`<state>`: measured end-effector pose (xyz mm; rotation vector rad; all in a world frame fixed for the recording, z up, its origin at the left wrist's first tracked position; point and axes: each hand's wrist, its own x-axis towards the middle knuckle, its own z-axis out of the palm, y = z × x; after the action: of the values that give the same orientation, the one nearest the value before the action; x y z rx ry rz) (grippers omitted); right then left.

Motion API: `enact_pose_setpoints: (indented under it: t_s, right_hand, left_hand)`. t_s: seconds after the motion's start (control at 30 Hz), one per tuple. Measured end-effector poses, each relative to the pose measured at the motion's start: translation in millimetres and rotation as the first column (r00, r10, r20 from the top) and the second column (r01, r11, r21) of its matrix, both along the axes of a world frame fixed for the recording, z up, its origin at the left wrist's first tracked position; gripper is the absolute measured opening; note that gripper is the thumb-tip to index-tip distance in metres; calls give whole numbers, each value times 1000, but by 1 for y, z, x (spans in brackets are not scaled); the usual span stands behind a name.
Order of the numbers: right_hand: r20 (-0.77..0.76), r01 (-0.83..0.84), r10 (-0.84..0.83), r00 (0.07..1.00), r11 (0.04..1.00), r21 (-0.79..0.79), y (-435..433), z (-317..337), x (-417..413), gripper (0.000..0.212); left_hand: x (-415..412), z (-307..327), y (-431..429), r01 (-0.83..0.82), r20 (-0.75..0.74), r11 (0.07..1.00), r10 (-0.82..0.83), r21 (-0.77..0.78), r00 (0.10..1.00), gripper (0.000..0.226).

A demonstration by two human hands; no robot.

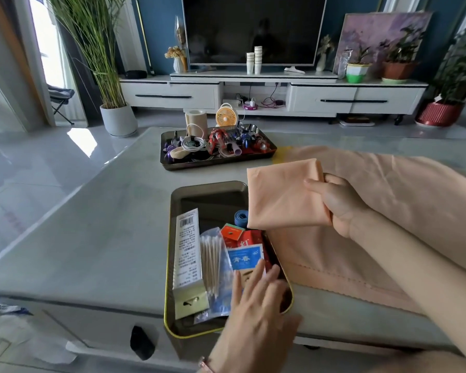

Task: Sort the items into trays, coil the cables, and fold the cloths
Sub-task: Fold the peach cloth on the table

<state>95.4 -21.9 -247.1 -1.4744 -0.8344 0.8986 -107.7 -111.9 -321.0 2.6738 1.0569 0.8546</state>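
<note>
The right grip [336, 205] pinches a folded peach cloth [283, 197] by its right edge, holding it over the far right corner of the near tray [170, 238], which sits at the near edge of the bench [105, 224]. The left grip [256, 305] lies flat with straight fingers on a blue-and-white packet [244, 258] in that tray, beside a bag of cotton swabs [210, 265] and a long box [187, 262]. A larger peach cloth [401, 197] lies spread over the bench's right side, and a far tray [218, 164] near the far edge holds a coiled white cable [191, 144] and toys [217, 140].
</note>
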Motion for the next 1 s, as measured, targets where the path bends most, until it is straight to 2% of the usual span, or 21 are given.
enact_pose_setpoints:
  t_s: [0.07, 0.1, 0.17, 0.27, 0.33, 0.43, 0.57, 0.63, 0.67, 0.73, 0.77, 0.8, 0.83, 0.9, 0.97, 1.0]
  right_hand:
    - [-5, 26, -26, 1000, 1000, 1, 2, 3, 6, 6]
    - [-13, 41, -41, 999, 999, 2, 3, 4, 8, 10]
    - [-30, 75, -75, 997, 997, -5, 7, 5, 11, 16]
    - [-62, 103, -104, 993, 995, -17, 11, 3, 9, 18]
    - [-73, 106, -107, 992, 994, -19, 14, 1, 7, 17]
    - [-65, 120, -122, 990, 992, -26, 19, 1, 6, 16]
    - [-89, 122, -127, 988, 991, -58, 35, 2, 0, 23]
    - [-136, 98, -108, 985, 992, -77, 46, 0, -10, 26]
    - [-155, 82, -94, 983, 993, -82, 54, -1, -18, 27]
    - [-184, 45, -63, 981, 994, -99, 70, -5, -36, 28]
    - [-184, 25, -46, 982, 993, -112, 78, -7, -44, 28]
    - [-180, 0, -23, 983, 992, -128, 86, -10, -53, 28]
    - [-179, -29, 2, 984, 989, -144, 93, -13, -60, 29]
    - [-130, -91, 67, 989, 979, -185, 107, -19, -76, 27]
    - [109, -90, 121, 987, 962, -256, 114, -30, -88, 28]
    - [263, -58, 137, 955, 956, -287, 114, -36, -94, 30]
  left_hand:
    - [-6, 19, 23, -14, 167, 994, 32, -109, 985, 35]
    - [-8, 30, 43, -52, 178, 983, 83, -174, 980, 35]
    - [-10, 43, 91, -152, 60, 942, 177, -300, 982, 38]
    - [4, 48, 147, -237, -185, 858, 170, -455, 968, 46]
    - [12, 40, 164, -219, -229, 818, 110, -531, 967, 44]
    - [14, 26, 172, -202, -227, 825, 92, -527, 969, 36]
    - [9, 20, 176, -145, -75, 831, 124, -536, 989, 33]
    - [2, 23, 179, -144, 46, 825, 201, -546, 978, 32]
    - [-5, 25, 183, -191, 132, 824, 304, -534, 944, 32]
    - [-23, 31, 192, -325, 322, 791, 532, -518, 783, 32]
    - [-31, 34, 195, -376, 396, 783, 589, -496, 705, 31]
    - [-36, 37, 197, -409, 441, 793, 597, -451, 670, 32]
    - [-38, 40, 197, -419, 457, 820, 567, -389, 685, 33]
    - [-34, 43, 202, -371, 397, 896, 442, -246, 804, 34]
    - [-27, 35, 208, -300, 182, 938, 329, -172, 926, 33]
    - [-24, 28, 211, -296, 50, 939, 309, -178, 950, 33]
